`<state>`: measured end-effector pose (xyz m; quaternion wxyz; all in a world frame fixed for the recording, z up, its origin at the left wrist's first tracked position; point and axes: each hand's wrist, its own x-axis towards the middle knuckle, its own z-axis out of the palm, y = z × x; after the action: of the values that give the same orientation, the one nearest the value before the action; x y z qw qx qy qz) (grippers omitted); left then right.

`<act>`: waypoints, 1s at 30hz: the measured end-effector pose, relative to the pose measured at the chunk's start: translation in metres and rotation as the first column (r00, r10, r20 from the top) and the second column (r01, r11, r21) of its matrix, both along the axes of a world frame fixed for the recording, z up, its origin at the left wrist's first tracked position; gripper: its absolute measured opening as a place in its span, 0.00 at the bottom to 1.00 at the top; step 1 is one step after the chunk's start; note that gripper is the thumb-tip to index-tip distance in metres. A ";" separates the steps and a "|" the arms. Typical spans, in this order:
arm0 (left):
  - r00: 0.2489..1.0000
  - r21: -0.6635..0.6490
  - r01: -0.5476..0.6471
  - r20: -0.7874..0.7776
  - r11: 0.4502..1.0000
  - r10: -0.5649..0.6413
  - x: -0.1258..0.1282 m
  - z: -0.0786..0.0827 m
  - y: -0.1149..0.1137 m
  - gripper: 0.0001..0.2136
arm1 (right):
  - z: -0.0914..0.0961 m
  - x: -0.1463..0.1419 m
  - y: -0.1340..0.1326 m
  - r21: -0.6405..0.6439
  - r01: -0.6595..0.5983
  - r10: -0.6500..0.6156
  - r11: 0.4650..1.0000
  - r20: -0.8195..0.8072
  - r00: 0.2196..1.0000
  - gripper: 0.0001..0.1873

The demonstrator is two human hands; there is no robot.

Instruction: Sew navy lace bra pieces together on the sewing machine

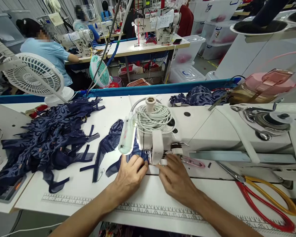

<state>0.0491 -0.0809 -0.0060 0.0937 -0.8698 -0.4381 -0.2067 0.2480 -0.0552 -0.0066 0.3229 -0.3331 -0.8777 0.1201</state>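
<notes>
A white sewing machine [212,131] lies across the table, its needle end at the centre with a coil of white cord [153,117] on top. My left hand [129,174] presses a piece of navy patterned fabric [108,144] flat just left of the needle, fingers curled onto the cloth. My right hand [175,177] rests right of the needle, fingertips pinched at the presser foot where the fabric edge goes under; what they touch is partly hidden by the machine head.
A heap of navy fabric pieces [44,141] lies at the left. Red and yellow scissors [261,194] lie at the right, pink snips [192,162] near the machine. A white fan [34,75] stands at the back left. Other people sit at sewing machines beyond.
</notes>
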 end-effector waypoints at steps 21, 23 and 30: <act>0.989 -0.188 0.104 0.121 0.977 -0.082 -0.036 0.003 0.027 0.23 | -0.018 0.000 0.012 0.244 0.044 -0.128 0.969 0.339 0.932 0.28; 0.992 -0.181 0.080 0.107 0.980 -0.061 -0.037 0.002 0.033 0.22 | -0.015 0.000 0.012 0.244 0.046 -0.122 0.969 0.310 0.943 0.24; 0.989 -0.114 0.006 0.150 0.993 0.011 -0.037 -0.006 0.039 0.16 | -0.010 -0.001 0.013 0.222 0.035 -0.090 0.974 0.242 0.966 0.20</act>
<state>0.0118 -0.0416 -0.0118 0.0107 -0.8550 -0.4562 -0.2463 0.2469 -0.0419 -0.0167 0.2472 -0.3360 -0.9084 -0.0293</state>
